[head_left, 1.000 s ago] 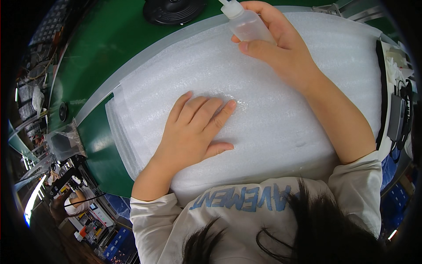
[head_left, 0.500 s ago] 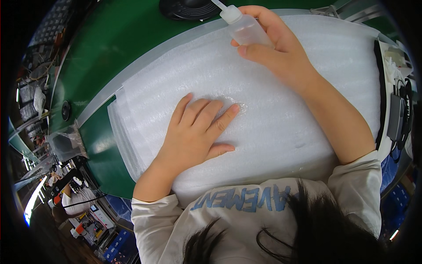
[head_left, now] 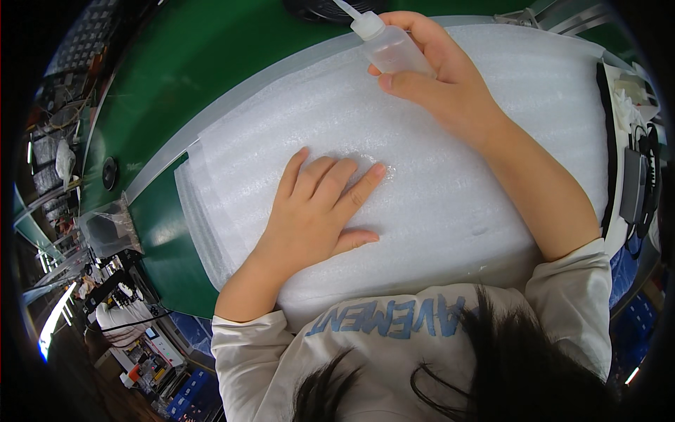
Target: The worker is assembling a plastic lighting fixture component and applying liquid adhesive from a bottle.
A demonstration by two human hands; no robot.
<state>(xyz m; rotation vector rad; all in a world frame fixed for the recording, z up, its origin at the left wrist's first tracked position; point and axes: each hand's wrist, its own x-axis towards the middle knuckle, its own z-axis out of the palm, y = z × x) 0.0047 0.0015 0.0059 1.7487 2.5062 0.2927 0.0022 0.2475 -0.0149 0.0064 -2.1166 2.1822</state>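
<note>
My right hand [head_left: 457,88] is wrapped round a translucent plastic squeeze bottle [head_left: 395,50] with a white cap and a thin nozzle. The bottle is tilted, its nozzle pointing up and to the left, above the far part of a white foam sheet [head_left: 436,204]. My left hand [head_left: 309,204] lies palm down on the foam with its fingers apart. Its index fingertip touches the edge of a small shiny patch [head_left: 371,163] that looks wet. Nothing shows in the left hand.
Beyond the foam runs a green belt-like surface [head_left: 204,77], with a black round part [head_left: 327,8] on it at the far edge. A smaller black disc [head_left: 109,173] and a clear plastic bag [head_left: 112,228] are at left. A grey box with black cables [head_left: 636,186] sits at right.
The black round part has shifted right and farther away along the green surface, and the small disc has moved slightly too. Both my hands have barely moved.
</note>
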